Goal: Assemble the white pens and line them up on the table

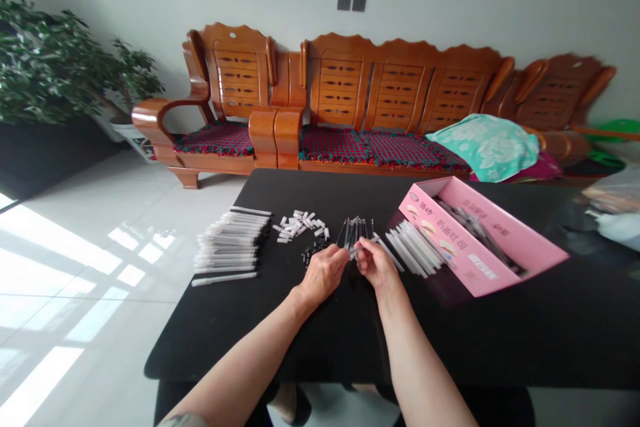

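My left hand point(326, 272) is closed above the table, its fingertips close to those of my right hand. What it pinches is hidden. My right hand point(376, 263) is pinching a small, whitish, see-through pen part, too small to make out exactly. Just beyond my fingers lies a row of dark pen refills point(357, 228). Small black pen pieces point(314, 249) are scattered beside my left hand, with short white caps point(299, 224) behind them. White pen barrels point(414, 248) lie side by side to the right of my right hand.
At the table's left, white pens with black ends point(231, 241) form a stacked row. A pink box point(463, 250) holding greyish items stands on the right of the black table point(320, 353). Wooden sofas point(345, 83) line the wall behind; a plant point(55, 67) is at left.
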`<state>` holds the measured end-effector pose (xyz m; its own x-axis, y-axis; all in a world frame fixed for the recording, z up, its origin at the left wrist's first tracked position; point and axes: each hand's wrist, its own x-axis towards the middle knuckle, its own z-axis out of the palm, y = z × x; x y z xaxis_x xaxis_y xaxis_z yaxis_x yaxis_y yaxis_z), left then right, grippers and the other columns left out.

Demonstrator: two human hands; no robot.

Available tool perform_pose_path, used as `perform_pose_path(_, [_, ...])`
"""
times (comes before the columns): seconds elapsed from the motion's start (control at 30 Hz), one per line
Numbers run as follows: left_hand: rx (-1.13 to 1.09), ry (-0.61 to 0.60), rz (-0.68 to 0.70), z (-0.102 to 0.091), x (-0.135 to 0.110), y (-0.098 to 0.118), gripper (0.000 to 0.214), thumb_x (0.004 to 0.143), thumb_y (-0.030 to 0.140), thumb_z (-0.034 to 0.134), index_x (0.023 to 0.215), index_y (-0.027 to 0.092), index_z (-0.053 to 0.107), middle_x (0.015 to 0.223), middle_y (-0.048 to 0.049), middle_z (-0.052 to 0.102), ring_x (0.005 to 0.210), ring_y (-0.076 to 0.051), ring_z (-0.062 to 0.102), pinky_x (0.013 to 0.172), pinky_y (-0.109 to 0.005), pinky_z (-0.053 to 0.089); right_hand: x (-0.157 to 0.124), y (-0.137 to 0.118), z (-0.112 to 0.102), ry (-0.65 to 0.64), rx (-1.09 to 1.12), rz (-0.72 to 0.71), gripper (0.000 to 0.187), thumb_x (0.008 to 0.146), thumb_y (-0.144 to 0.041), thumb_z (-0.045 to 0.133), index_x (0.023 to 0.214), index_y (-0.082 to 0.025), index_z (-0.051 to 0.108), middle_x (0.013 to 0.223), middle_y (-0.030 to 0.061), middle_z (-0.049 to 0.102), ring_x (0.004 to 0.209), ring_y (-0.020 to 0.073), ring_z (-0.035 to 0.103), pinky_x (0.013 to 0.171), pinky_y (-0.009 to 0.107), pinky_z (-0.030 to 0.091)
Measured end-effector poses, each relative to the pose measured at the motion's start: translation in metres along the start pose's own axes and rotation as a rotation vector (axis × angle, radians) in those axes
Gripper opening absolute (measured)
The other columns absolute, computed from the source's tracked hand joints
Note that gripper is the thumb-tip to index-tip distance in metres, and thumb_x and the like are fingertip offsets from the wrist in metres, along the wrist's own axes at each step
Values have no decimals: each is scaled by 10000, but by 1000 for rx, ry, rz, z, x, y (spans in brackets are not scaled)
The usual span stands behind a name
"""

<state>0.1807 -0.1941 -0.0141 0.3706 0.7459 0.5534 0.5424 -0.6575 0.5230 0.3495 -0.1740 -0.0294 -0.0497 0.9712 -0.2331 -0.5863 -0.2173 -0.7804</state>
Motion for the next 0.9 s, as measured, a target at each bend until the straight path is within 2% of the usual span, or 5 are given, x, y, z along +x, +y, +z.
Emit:
perform_pose_path(0.13, [-202, 35, -170, 0, 5, -2, 241, 965, 313, 488, 891, 169, 666, 759, -35, 626, 662, -118, 601, 631, -208, 471, -1, 0, 6, -17, -12, -140, 217, 755, -333, 739, 723, -124, 689, 451, -33, 595, 294, 103, 523, 246, 179, 406])
perform_pose_path(0.27, [-615, 39, -451, -3, 10, -9, 393, 909, 488, 549, 1068, 142, 647, 694, -15, 644, 515, -108, 597, 486, -200, 471, -3, 1, 12, -68, -30, -244, 217, 780, -341, 726, 794, -126, 696, 533, 1, 669, 353, 129, 595, 310, 205, 485])
perform_pose_path(0.43, [-878, -21, -685, -6, 12, -18, 573, 873, 643, 482, 840, 97, 649, 604, -36, 628, 357, -75, 482, 300, -169, 293, -6, 2, 14, -120, -58, -281, 205, 814, -339, 702, 863, -140, 699, 617, 26, 721, 454, 168, 669, 390, 256, 560])
perform_pose_path(0.6, [-1040, -106, -803, -9, 13, -22, 533, 801, 630, 593, 727, 103, 605, 486, 11, 546, 285, -30, 333, 281, -158, 156, -8, 2, 16, -138, -123, -266, 212, 818, -342, 704, 863, -135, 696, 618, 35, 725, 432, 170, 664, 400, 257, 560])
perform_pose_path(0.9, [-1063, -232, -825, -19, 12, -28, 496, 740, 596, 672, 728, 105, 606, 489, 24, 531, 300, -19, 319, 293, -154, 130, -10, 3, 22, -139, -180, -245, 222, 805, -350, 720, 859, -136, 699, 636, 48, 736, 456, 178, 681, 424, 257, 574])
